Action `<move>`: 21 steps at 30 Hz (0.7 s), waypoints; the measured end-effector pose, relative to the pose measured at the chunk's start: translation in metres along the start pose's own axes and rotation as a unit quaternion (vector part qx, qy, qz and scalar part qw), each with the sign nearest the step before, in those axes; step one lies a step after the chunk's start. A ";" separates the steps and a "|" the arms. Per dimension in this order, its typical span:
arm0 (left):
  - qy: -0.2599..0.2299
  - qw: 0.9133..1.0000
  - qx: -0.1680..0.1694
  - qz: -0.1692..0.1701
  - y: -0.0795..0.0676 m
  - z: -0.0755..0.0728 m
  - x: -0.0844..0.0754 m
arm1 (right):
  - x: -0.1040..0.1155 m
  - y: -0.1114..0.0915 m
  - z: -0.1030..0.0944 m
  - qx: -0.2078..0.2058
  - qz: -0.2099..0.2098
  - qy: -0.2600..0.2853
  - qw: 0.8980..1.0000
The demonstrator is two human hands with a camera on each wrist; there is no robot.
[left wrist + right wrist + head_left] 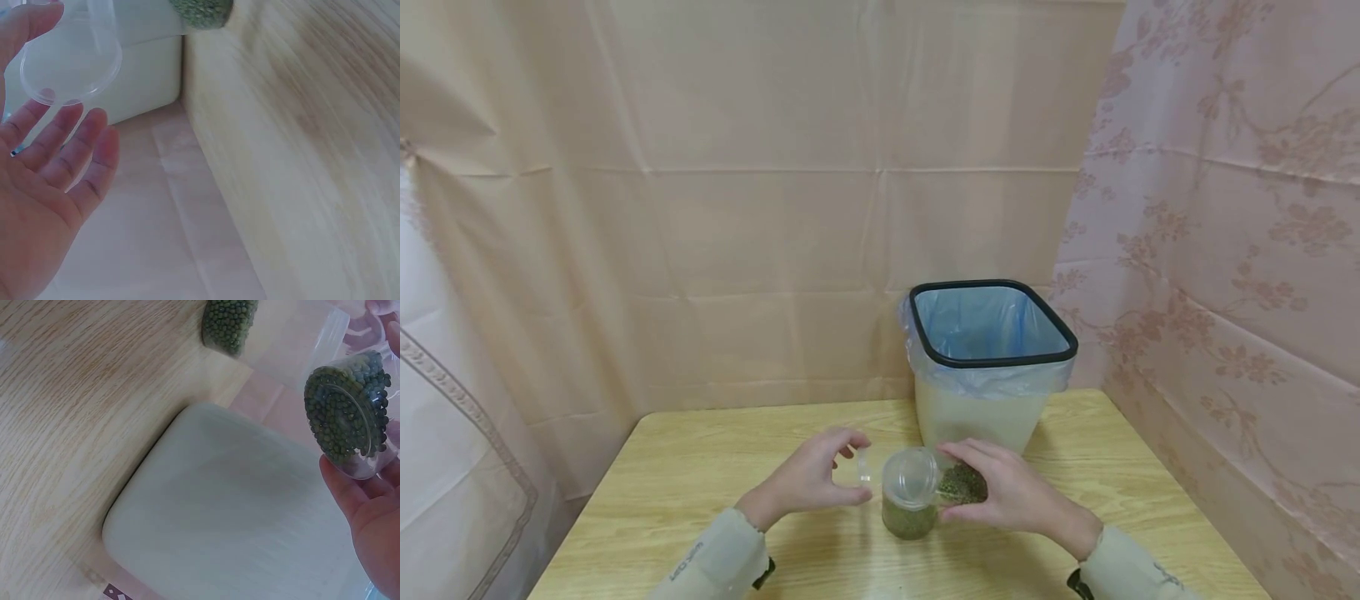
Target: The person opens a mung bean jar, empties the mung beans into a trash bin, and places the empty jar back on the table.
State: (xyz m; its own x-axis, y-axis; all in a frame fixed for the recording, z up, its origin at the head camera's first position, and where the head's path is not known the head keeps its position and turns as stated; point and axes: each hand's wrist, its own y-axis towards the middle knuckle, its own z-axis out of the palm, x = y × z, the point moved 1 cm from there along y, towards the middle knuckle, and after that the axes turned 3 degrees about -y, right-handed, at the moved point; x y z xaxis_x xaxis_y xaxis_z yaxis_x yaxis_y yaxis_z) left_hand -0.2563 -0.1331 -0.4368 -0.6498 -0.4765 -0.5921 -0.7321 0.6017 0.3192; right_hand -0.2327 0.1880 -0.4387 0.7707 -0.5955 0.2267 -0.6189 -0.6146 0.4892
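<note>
My left hand [808, 475] pinches a clear round lid [863, 467] by its edge, thumb on one side and fingertips on the other. In the left wrist view the lid [72, 62] shows its thin rim. My right hand [1011, 492] grips a clear plastic cup [961, 483] of green mung beans, tilted on its side with its mouth toward the left. The beans in this cup [344, 412] lie heaped against its base. Between the hands a clear jar [910, 517] stands upright on the table, its lower part filled with mung beans.
Behind the right hand stands a pale waste bin [981, 404] with a black rim and a blue bag liner. The wooden table [700, 467] ends at a beige curtain [760, 250] behind and a flowered cloth [1240, 333] on the right.
</note>
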 end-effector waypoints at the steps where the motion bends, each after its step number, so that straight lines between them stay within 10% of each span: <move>1: 0.001 1.000 0.004 -0.006 -0.001 0.001 0.002 | 0.000 0.000 0.000 -0.001 -0.001 0.000 1.000; 21: 0.007 0.996 0.059 -0.071 -0.018 0.014 0.033 | 0.000 0.001 0.000 -0.001 -0.010 -0.019 1.000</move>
State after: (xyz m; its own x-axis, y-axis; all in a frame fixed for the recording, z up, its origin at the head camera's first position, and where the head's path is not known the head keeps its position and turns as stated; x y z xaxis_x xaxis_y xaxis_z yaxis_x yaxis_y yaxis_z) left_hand -0.2615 -0.1505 -0.4725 -0.5449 -0.5707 -0.6142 -0.7882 0.5985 0.1432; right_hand -0.2334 0.1873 -0.4381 0.7766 -0.6021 0.1853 -0.6029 -0.6252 0.4956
